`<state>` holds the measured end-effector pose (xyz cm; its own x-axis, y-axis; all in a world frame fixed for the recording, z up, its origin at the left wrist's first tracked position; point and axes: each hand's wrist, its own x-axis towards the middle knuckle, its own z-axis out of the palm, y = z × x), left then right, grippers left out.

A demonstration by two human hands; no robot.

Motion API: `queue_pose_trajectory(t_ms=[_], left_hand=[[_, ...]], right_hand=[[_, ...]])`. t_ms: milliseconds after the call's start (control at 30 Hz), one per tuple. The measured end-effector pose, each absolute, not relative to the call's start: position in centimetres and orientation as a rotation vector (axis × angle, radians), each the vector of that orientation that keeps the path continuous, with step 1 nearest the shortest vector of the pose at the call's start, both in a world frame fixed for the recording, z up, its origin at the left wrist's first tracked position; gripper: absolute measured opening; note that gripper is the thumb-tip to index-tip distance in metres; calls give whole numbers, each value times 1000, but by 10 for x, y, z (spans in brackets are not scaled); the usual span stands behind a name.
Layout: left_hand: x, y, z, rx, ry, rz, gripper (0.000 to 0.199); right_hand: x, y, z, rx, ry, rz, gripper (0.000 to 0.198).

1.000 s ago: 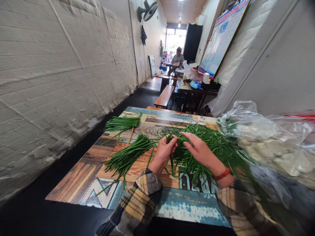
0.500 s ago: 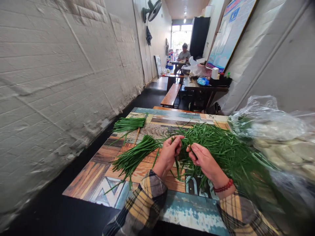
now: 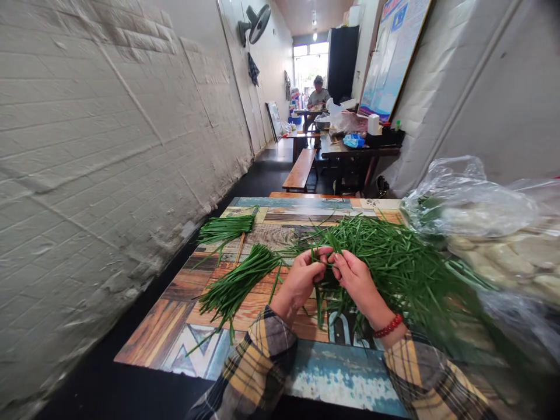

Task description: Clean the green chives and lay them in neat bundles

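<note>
Over the middle of the patterned table (image 3: 144, 335), my left hand (image 3: 303, 279) is closed on a few green garlic chives (image 3: 319, 306), whose ends hang below the fingers. Close beside it, my right hand (image 3: 356, 279) pinches chives too, with blades sticking up above its fingertips. The fingertips of both hands meet or nearly meet. A large loose pile of chives (image 3: 394, 251) spreads behind and to the right of my right hand. Left of my left hand lies a neat bundle of chives (image 3: 240, 280), and a smaller bundle (image 3: 227, 227) rests farther back.
Clear plastic bags (image 3: 472, 204) with pale contents crowd the table's right side. A thin wooden stick (image 3: 240, 249) lies between the bundles. Beyond are a wooden bench (image 3: 300, 169), another table (image 3: 345, 153) with bags on it, and a seated person (image 3: 318, 96). A white wall (image 3: 109, 175) runs along the left.
My right hand has moved left toward my left hand, closing the gap between their fingertips. The view has shifted slightly. The bundles on the table look unchanged.
</note>
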<state>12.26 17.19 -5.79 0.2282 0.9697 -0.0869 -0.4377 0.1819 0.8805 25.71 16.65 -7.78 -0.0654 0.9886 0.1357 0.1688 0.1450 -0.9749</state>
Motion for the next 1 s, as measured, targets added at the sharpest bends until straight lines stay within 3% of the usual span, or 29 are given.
queue_pose_trajectory(t_ms=[333,500,767,1000], left_hand=[[125,171,-59,866,866,1223,35],[123,168,-52,903,886,1183,44],[120,173,-59,867,936,1216,36],[119,176,-59,940,1012,1349,27]], right_hand=[[255,164,-77,-1268,-1731,743,33],[253,162,-78,-1251,-1806,734,31],[251,158,-75,-1166,-1437,1444,40],[248,158,-71,-1075,-1318,1529,44]])
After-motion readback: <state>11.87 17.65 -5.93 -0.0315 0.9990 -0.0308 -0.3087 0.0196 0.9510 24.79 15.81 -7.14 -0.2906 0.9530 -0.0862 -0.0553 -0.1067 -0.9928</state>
